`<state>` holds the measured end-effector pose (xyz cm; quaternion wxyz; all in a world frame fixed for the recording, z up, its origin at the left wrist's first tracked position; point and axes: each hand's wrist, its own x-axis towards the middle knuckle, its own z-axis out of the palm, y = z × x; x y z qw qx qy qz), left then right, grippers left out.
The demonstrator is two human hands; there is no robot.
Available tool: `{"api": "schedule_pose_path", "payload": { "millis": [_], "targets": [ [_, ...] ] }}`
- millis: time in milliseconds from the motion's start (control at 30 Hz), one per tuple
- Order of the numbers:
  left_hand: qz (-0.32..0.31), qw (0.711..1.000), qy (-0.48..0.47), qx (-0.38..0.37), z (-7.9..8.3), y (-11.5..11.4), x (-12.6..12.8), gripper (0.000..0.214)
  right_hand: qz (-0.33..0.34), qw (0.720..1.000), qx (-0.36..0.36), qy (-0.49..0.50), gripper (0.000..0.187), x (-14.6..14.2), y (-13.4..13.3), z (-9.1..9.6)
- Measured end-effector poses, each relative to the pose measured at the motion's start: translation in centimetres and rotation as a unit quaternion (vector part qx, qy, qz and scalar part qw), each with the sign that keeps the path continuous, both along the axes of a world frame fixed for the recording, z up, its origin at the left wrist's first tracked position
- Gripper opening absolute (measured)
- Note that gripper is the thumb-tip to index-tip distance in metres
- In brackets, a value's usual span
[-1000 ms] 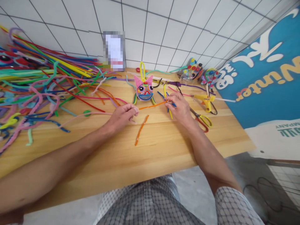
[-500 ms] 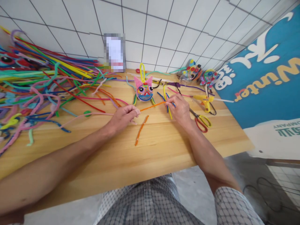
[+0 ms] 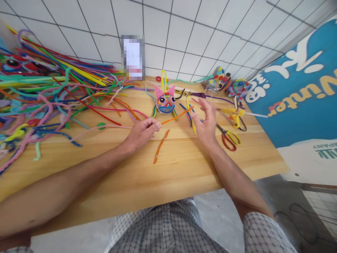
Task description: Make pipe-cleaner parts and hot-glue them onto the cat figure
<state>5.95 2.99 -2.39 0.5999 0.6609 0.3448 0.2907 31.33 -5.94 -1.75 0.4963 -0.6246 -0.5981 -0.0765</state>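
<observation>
Half a second ago my right hand (image 3: 206, 121) was pinching the far end of the orange fuzzy stick (image 3: 177, 116); now it has let go and lifted off, with its fingers spread apart and holding nothing, just to the right of that free end; my left hand (image 3: 143, 131) has stayed put, thumb and first finger pressed tight together on the near end of the stick; the stick is in the middle of the wooden table (image 3: 184, 168), between my two hands; its long way goes from left to right and a bit away from me, so the held end is on the left and the free end points off to the right, toward the yellow fuzzy stick (image 3: 187, 102); I cannot tell if the free end rests on the wood or hangs a little above it; a shorter orange piece (image 3: 161, 146) lies flat just in front, pointing more toward me; the cat face (image 3: 165, 102) with pink ears sits just behind the stick; the scissors (image 3: 229, 138) lie just right of my right hand, with the yellow glue gun (image 3: 233, 114) behind them; a big heap of fuzzy sticks (image 3: 47, 88) in many colours covers the left side of the table.
</observation>
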Motion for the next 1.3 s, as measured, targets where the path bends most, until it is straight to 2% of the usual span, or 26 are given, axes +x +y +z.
{"api": "schedule_pose_path", "payload": {
  "millis": [67,133,200,300,367,433,600,667,733,900,1067,1167,1300],
  "targets": [
    [0.014,1.000,-0.002,-0.013,0.0,0.0,0.1,0.034,-0.069,0.996,0.052,0.032,0.043,0.0,-0.3,0.4],
    [0.022,0.999,-0.003,-0.027,0.1,0.0,0.1,0.036,-0.076,0.990,0.043,0.107,0.042,-0.3,-0.4,0.7],
    [0.009,0.999,-0.001,-0.038,0.1,-0.1,0.1,0.038,-0.006,0.977,-0.029,0.210,0.047,-1.0,-0.3,0.7],
    [-0.047,0.997,0.020,-0.054,0.2,-0.4,0.1,0.039,0.130,0.914,-0.137,0.360,0.054,-2.6,0.2,0.4],
    [-0.088,0.994,0.041,-0.057,0.2,-0.5,0.0,0.038,0.172,0.876,-0.163,0.420,0.055,-3.6,0.4,0.2],
    [-0.115,0.991,0.053,-0.052,0.3,-0.6,0.0,0.038,0.176,0.860,-0.169,0.449,0.052,-4.1,0.4,0.1],
    [-0.136,0.989,0.056,-0.034,0.3,-0.6,-0.2,0.038,0.139,0.847,-0.194,0.475,0.057,-4.0,0.2,-0.1],
    [-0.143,0.988,0.059,-0.029,0.2,-0.6,-0.2,0.038,0.141,0.840,-0.221,0.476,0.058,-3.9,0.2,-0.3],
    [-0.149,0.986,0.065,-0.025,0.1,-0.6,-0.3,0.037,0.151,0.839,-0.217,0.476,0.057,-4.0,0.3,-0.5],
    [-0.173,0.981,0.087,0.003,0.1,-0.5,-0.2,0.036,0.177,0.867,-0.158,0.439,0.051,-4.7,0.2,-0.1],
    [-0.183,0.975,0.088,0.085,-0.2,-0.4,-0.3,0.034,0.198,0.895,-0.204,0.342,0.054,-4.7,-0.1,1.8],
    [-0.201,0.974,0.063,0.078,-0.3,-0.3,-0.3,0.031,0.220,0.883,-0.234,0.341,0.053,-4.6,0.2,2.6],
    [-0.230,0.973,0.015,-0.034,0.2,-0.2,-0.5,0.033,0.263,0.838,-0.225,0.421,0.046,-4.7,0.7,2.9]
  ]
}}
